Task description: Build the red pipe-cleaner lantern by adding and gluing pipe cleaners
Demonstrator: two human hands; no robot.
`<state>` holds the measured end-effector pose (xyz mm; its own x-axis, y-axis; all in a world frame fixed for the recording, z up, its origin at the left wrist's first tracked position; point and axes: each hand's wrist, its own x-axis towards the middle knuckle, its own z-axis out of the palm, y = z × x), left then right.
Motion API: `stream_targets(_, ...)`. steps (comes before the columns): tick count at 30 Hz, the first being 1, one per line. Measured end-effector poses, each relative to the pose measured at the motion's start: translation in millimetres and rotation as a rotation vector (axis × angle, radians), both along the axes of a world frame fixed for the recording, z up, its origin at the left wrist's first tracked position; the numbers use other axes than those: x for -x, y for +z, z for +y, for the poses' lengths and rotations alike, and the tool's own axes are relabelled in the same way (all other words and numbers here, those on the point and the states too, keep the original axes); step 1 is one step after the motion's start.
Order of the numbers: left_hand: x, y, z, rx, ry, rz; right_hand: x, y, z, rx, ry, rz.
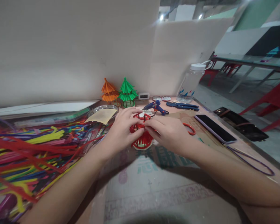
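A small red pipe-cleaner structure (142,142) with a round, pale base stands on the printed cardboard (154,186). My left hand (124,126) curls around its left side, thumb and fingers on the red upper part. From the right, my right hand (166,130) pinches near the top with thumb and fingertips. Both hands partly cover the structure, so its middle is hidden. Behind them stand an orange tree-shaped piece (109,91) and a green one (127,91).
Many coloured pipe cleaners (37,149) cover the left side. A blue glue gun (156,107), blue pliers (183,106), a clear bottle (189,85) and glasses (162,98) lie or stand behind. A phone (216,129) with a cord rests at right.
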<state>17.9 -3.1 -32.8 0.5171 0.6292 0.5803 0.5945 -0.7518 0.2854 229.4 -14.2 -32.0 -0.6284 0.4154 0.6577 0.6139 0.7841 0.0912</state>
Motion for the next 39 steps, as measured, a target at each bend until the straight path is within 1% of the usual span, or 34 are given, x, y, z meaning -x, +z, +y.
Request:
stream_targets(6,1.2,2.5,0.2,0.023,-0.012,0.026,0.1,0.9,0.3,-0.003,0.013,0.007)
stream_targets(8,4.0,6.9,-0.7,0.037,-0.031,0.033,0.0,1.6,0.9,-0.007,0.015,0.01)
stream_targets(12,16.0,20.8,-2.7,0.087,-0.087,0.048,-0.9,3.0,1.3,0.018,0.005,-0.014)
stream_targets(15,25.3,26.8,-1.6,0.071,-0.081,0.031,-1.2,4.4,0.8,0.024,0.012,-0.03)
stream_targets(18,29.1,25.8,0.9,0.049,-0.059,0.01,-0.9,5.8,0.2,0.014,0.009,-0.029)
stream_targets(23,27.3,22.5,2.4,0.065,-0.071,0.01,-0.8,5.8,-0.2,0.024,0.003,-0.045)
stream_targets(28,25.4,23.9,2.2,0.065,-0.064,0.014,-1.2,4.9,0.4,0.035,-0.007,-0.068)
stream_targets(39,25.4,23.8,2.1,0.068,-0.065,0.033,-1.3,2.7,1.1,0.009,0.013,-0.046)
